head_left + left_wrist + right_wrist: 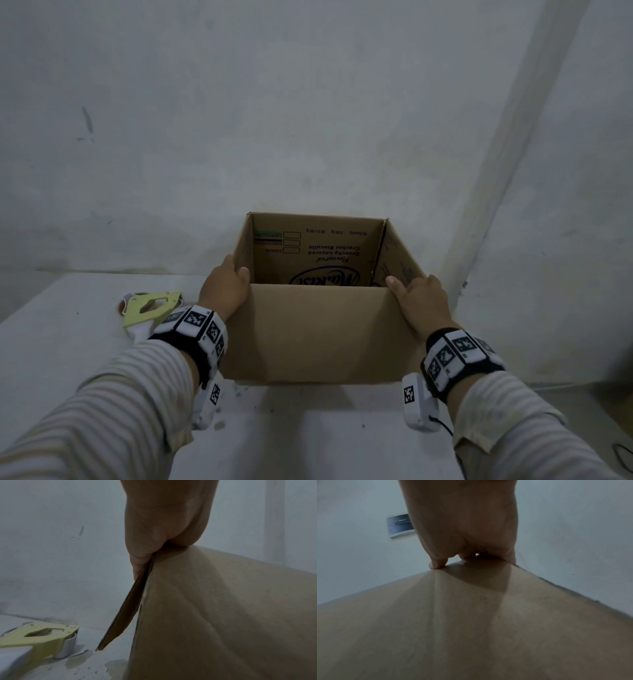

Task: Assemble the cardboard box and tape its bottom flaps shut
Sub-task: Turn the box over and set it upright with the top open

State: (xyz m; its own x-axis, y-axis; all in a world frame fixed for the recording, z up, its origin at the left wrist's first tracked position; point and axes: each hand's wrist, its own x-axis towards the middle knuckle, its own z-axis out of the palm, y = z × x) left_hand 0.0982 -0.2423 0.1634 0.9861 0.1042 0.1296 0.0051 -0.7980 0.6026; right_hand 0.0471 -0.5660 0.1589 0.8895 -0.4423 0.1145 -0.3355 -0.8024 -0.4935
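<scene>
The left hand (224,291) and right hand (419,301) each held a near top corner of the cardboard box (318,329), thumbs hooked over the rim, apparently to square the opened walls. Between the grips the box stood open-topped on the counter (308,442). Outboard of the left grip lay the tape dispenser (150,306), near but apart. Beyond, the wall (308,102) closed off the far side; the near counter offered working room.

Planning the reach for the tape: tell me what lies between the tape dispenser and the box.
Only bare white table between tape dispenser and box, plus a few stains, seen in the left wrist view.
</scene>
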